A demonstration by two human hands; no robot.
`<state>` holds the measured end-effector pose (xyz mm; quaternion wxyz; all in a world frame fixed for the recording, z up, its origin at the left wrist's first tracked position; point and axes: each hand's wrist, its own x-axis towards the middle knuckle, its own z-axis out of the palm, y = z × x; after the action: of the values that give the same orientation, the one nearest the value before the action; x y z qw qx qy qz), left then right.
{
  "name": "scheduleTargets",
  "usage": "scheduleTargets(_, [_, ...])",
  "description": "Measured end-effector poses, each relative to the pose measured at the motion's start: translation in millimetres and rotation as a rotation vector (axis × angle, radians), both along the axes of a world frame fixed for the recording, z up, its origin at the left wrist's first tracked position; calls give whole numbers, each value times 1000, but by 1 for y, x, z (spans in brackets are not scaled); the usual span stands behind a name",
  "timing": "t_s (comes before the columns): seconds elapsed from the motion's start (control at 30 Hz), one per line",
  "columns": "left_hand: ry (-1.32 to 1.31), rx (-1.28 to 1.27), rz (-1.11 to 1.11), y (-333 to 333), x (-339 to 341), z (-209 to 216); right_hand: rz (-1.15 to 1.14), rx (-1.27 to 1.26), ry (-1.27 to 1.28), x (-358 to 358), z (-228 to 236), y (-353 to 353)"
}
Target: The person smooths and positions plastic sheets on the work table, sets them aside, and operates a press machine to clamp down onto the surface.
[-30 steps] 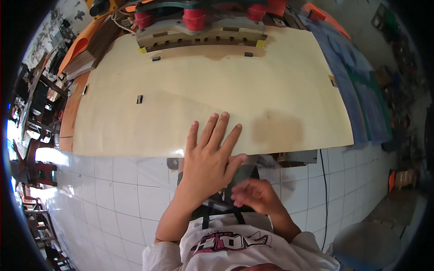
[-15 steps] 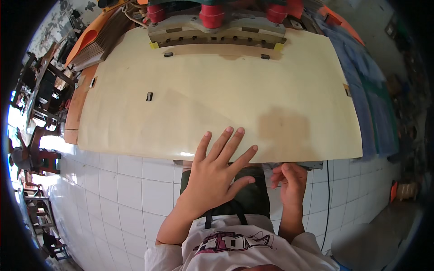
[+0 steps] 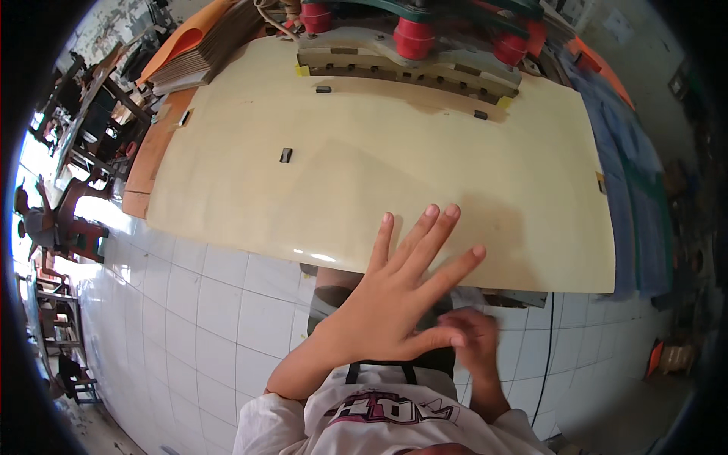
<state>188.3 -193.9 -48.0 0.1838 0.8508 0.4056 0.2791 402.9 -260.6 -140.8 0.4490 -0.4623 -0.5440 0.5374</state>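
Note:
My left hand (image 3: 402, 292) is spread flat, palm down and empty, with its fingers over the near edge of a broad cream sheet-covered table (image 3: 212, 182). Whether its fingertips touch the surface I cannot tell. Lower and to the right, my right hand (image 3: 476, 331) is just off the table's near edge, in front of my lap. Motion smears its fingers, so what they hold, if anything, does not show. On the table sit small dark blocks: one at left of centre (image 3: 286, 155), a second (image 3: 324, 89) and a third (image 3: 481, 114) before the machine.
A machine with red cylindrical feet (image 3: 413, 38) and a long slotted metal bar (image 3: 402, 72) stands at the far side. A stack of brown boards (image 3: 205, 57) under an orange sheet lies far left. Bluish sheets (image 3: 626, 182) hang at right. A person (image 3: 38, 224) sits far left.
My left hand has moved right and looks larger, fingers still spread. My right hand has dropped lower, away from the table edge, and blurred. The whole view has shifted and tilted.

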Motion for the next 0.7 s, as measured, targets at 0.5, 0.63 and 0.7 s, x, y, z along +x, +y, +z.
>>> scheduleTargets(0.5, [316,-206,429,178,-182,32,-120,-175,10,48,94,114])
scheduleTargets(0.63, [450,-380,314,228,-194,34,-245,-182,21,63,92,122])
scheduleTargets(0.7, [408,-533,328,236,-191,31,-197,-193,-5,66,94,128])
